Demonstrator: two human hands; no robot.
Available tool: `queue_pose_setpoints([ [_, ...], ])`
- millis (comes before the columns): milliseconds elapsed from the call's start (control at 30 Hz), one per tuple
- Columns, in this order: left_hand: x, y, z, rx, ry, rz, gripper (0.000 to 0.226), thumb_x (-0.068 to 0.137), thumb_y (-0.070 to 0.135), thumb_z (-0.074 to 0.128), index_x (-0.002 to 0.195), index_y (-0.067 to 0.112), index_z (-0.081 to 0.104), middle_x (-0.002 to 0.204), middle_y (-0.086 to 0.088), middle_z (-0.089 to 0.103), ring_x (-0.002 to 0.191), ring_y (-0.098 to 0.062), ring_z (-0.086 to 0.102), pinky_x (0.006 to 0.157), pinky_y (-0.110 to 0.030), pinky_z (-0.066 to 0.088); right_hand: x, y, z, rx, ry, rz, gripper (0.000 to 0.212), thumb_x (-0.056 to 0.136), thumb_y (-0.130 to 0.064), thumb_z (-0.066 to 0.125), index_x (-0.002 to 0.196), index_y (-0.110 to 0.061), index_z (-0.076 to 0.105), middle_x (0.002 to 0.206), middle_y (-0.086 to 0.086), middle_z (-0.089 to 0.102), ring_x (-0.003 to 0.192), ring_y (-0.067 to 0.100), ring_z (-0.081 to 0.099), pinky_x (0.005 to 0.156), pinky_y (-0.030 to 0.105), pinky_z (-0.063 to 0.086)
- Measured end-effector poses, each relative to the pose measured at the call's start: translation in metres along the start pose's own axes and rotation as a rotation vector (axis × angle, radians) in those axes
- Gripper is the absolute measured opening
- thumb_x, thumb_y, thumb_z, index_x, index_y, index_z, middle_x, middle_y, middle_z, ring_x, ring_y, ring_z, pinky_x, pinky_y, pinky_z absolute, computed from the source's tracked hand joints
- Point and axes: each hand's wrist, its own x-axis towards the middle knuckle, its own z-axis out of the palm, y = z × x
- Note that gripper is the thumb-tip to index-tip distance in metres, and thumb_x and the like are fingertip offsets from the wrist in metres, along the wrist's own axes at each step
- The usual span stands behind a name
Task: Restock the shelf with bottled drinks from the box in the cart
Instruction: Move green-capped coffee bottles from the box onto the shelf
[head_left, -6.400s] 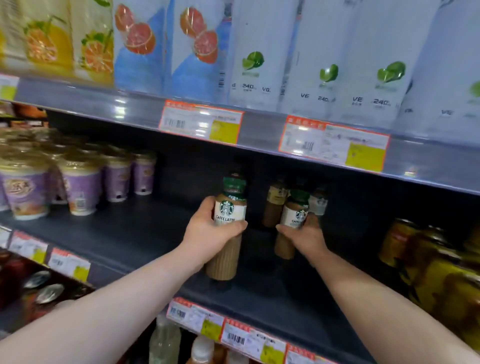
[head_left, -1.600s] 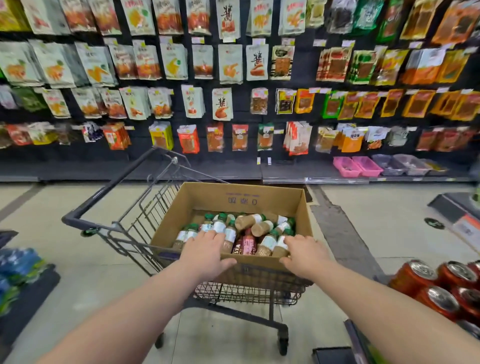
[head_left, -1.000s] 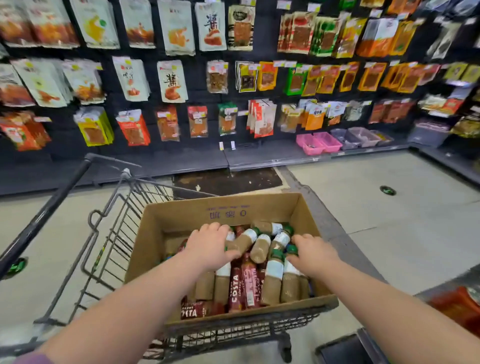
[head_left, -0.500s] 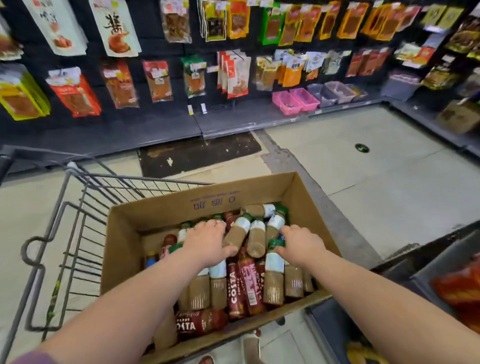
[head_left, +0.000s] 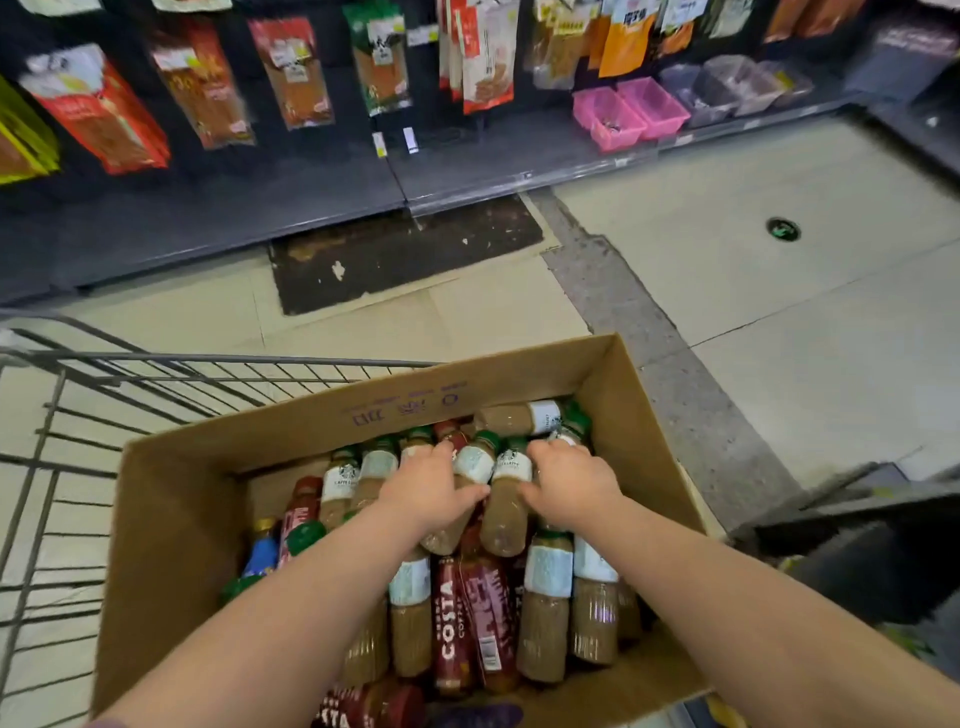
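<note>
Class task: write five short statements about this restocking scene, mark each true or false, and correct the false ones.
1. The cardboard box sits in a wire cart. True.
2. The left hand and the right hand are both on latte bottles inside the box. True.
3. The box holds only one kind of drink. False: red Costa bottles lie among the latte bottles.
4. The bottles stand upright in rows. False: they lie piled on their sides.
5. Pink bins sit on the far low shelf. True.
</note>
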Motion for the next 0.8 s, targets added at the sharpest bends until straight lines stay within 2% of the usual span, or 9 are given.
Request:
queue_pose_setpoints([
  [233, 0.036, -0.003, 0.033, -0.156, -0.085, -0.208, 0.084, 0.078, 0.064, 0.056, 0.138, 0.009, 0.034, 0.135, -0.009, 0.051, 0.12, -0.028, 0.052, 0.091, -0.033, 0.043, 0.034, 0.003, 0.022, 0.107, -0.041, 0.02, 0.051, 0.091, -0.049, 0.046, 0.13, -0.018, 0.038, 0.129, 0.008, 0.048, 0.118, 0.03, 0.046, 0.083, 0.04, 0.043],
  [433, 0.04, -0.011, 0.043, -0.195, -0.046, -0.194, 0.064, 0.083, 0.056, 0.057, 0.129, 0.013, 0.047, 0.121, -0.006, 0.061, 0.109, -0.025, 0.057, 0.081, -0.028, 0.044, 0.054, -0.003, 0.039, 0.283, -0.123, 0.158, 0.06, 0.088, -0.057, 0.047, 0.128, -0.015, 0.036, 0.128, 0.01, 0.049, 0.116, 0.031, 0.051, 0.08, 0.038, 0.043],
  [500, 0.036, -0.013, 0.043, -0.261, 0.021, -0.221, 0.064, 0.084, 0.055, 0.057, 0.132, 0.014, 0.045, 0.122, -0.006, 0.061, 0.11, -0.025, 0.057, 0.076, -0.026, 0.04, 0.058, -0.005, 0.043, 0.379, -0.151, 0.212, 0.075, 0.084, -0.062, 0.051, 0.136, -0.012, 0.03, 0.134, 0.012, 0.044, 0.12, 0.033, 0.048, 0.087, 0.04, 0.043],
  [633, 0.029, -0.022, 0.037, -0.4, 0.148, -0.254, 0.064, 0.084, 0.05, 0.059, 0.134, 0.013, 0.044, 0.116, -0.005, 0.062, 0.106, -0.025, 0.058, 0.074, -0.025, 0.038, 0.063, -0.015, 0.05, 0.478, -0.188, 0.285, 0.102, 0.077, -0.063, 0.061, 0.149, -0.016, 0.007, 0.151, 0.012, 0.02, 0.131, 0.035, 0.038, 0.099, 0.04, 0.04],
  [800, 0.023, -0.034, 0.03, -0.502, 0.191, -0.264, 0.063, 0.083, 0.048, 0.062, 0.135, 0.017, 0.044, 0.109, -0.002, 0.063, 0.087, -0.016, 0.058, 0.069, -0.025, 0.042, 0.066, -0.022, 0.056, 0.572, -0.193, 0.355, 0.106, 0.077, -0.048, 0.071, 0.15, -0.016, 0.001, 0.155, 0.016, 0.008, 0.132, 0.035, 0.038, 0.101, 0.038, 0.039],
])
